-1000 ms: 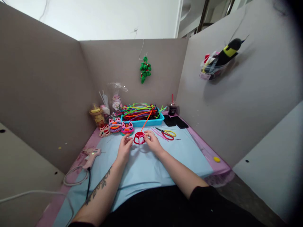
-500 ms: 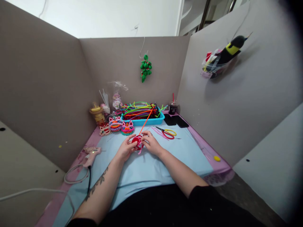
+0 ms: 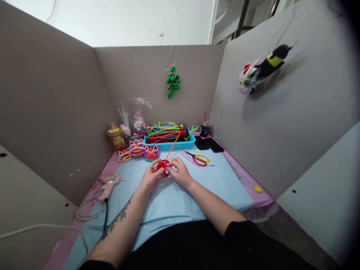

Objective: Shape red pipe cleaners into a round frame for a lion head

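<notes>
A round red pipe-cleaner piece with pink trim is held just above the blue cloth. My left hand is closed on its left side, thumb across the front. The fingers of my right hand pinch its right edge, where a bit of pink shows; the exact grip is too small to make out. An orange pipe cleaner slants from the blue tray down to just behind the piece; whether they touch I cannot tell. Several finished pipe-cleaner animal heads sit beyond my left hand.
Red-and-yellow-handled scissors and pink pipe cleaners lie right of my hands. At left rests a pink glue gun with its cord. Two black phone-like slabs and a dark drink cup stand back right. Grey panels enclose the table.
The pink strip that hung below the piece no longer hangs there. The red face has turned more toward me, and my right fingers have shifted slightly at its edge.
</notes>
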A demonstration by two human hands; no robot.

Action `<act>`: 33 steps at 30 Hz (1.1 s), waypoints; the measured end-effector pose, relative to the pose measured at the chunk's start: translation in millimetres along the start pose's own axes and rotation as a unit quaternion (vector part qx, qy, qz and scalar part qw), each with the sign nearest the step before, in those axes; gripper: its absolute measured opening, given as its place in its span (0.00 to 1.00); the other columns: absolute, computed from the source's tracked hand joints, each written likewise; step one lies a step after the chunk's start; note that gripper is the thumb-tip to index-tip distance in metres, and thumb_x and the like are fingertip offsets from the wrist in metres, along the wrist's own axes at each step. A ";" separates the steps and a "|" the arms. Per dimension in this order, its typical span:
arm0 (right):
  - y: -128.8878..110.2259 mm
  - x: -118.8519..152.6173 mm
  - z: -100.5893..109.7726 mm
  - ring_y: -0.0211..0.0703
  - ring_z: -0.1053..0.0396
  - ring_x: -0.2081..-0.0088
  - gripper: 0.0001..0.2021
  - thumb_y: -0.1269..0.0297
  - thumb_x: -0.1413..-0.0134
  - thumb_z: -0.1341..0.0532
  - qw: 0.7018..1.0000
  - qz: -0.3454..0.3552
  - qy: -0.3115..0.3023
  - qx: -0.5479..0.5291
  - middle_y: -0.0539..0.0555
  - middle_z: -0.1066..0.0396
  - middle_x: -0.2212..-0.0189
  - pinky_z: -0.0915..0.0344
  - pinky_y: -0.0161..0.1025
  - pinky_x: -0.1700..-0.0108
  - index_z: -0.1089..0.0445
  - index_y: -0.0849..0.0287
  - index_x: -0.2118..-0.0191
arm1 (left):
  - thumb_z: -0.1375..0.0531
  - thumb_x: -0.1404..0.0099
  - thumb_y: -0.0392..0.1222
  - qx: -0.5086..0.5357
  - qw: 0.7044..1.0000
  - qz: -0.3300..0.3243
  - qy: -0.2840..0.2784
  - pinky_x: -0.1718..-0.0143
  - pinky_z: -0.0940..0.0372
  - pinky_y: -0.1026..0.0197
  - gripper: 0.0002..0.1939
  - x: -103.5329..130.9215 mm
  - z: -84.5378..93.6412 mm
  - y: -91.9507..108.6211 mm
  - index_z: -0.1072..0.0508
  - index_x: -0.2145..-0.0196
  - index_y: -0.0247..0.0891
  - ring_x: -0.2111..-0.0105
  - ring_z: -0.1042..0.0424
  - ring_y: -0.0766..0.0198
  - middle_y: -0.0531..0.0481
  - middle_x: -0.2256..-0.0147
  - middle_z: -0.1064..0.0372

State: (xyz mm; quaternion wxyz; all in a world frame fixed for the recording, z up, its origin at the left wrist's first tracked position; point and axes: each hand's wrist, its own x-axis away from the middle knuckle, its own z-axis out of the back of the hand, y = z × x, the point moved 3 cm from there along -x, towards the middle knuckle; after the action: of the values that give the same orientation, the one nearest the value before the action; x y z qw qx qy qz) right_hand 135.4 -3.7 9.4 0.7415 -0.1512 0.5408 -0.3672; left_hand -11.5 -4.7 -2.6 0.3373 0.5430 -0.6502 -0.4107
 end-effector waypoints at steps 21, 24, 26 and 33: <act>-7.6 8.4 -12.9 0.45 0.35 0.60 0.06 0.69 0.49 0.43 0.993 0.078 -0.079 0.037 0.56 0.32 0.65 0.36 0.44 0.56 0.31 0.56 0.63 | 0.31 0.57 0.37 0.013 0.995 -0.055 0.081 0.70 0.37 0.65 0.34 -5.1 7.6 2.0 0.37 0.52 0.36 0.75 0.30 0.68 0.52 0.73 0.29; -10.8 8.9 -18.5 0.42 0.33 0.63 0.06 0.68 0.46 0.45 0.995 0.056 -0.077 -0.008 0.54 0.30 0.68 0.35 0.42 0.57 0.31 0.55 0.68 | 0.31 0.57 0.37 -0.006 0.993 -0.077 0.087 0.71 0.38 0.66 0.33 -5.7 7.5 1.6 0.37 0.53 0.36 0.76 0.31 0.69 0.53 0.73 0.29; -12.1 8.5 -21.1 0.42 0.32 0.63 0.05 0.66 0.47 0.43 0.993 0.023 -0.083 -0.082 0.53 0.29 0.69 0.35 0.42 0.56 0.30 0.55 0.69 | 0.31 0.56 0.37 -0.023 0.990 -0.103 0.089 0.71 0.38 0.67 0.31 -6.1 8.1 1.6 0.37 0.54 0.36 0.76 0.31 0.70 0.54 0.73 0.30; 2.4 4.1 -19.8 0.43 0.28 0.67 0.10 0.56 0.58 0.34 0.897 -0.151 -0.095 -0.405 0.52 0.27 0.71 0.32 0.43 0.61 0.31 0.57 0.73 | 0.32 0.55 0.38 -0.049 0.985 -0.135 0.093 0.70 0.37 0.65 0.29 -8.2 11.0 2.0 0.37 0.55 0.37 0.75 0.30 0.68 0.52 0.71 0.29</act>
State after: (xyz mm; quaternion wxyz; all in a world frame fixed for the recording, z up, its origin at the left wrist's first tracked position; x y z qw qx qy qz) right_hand 118.9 -1.5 -2.2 0.5999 -0.5520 0.5407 -0.2078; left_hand -20.5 5.3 -5.5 0.3640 0.6447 -0.5158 -0.4311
